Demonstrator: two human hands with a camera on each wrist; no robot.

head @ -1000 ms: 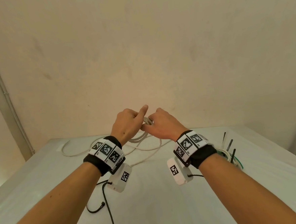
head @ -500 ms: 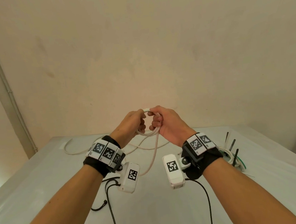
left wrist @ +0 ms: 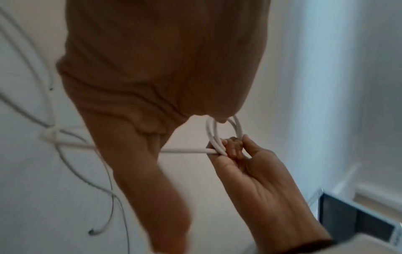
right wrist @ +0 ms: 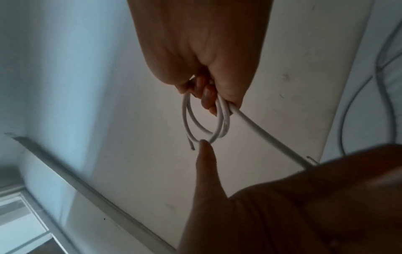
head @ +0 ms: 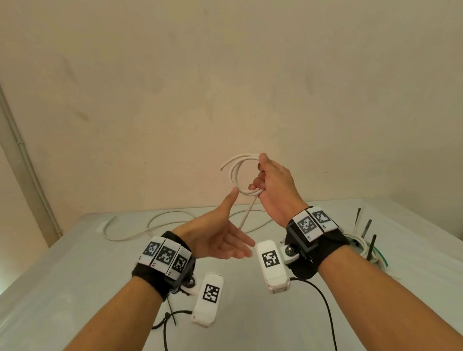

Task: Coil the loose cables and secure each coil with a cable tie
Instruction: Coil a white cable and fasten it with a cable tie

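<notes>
While the right hand (head: 273, 184) grips the white cable's (head: 240, 178) small coil above the bench (head: 68, 282), its tail trails toward the far edge. Left hand (head: 218, 238) hangs spread, empty. Light, springy: best pinched where loops cross.

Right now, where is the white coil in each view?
Head: coil right of centre, held up by the right hand.
Left wrist: coil right of centre.
Right wrist: coil at centre.
Shared landmark: the left thumb by the coil.
</notes>
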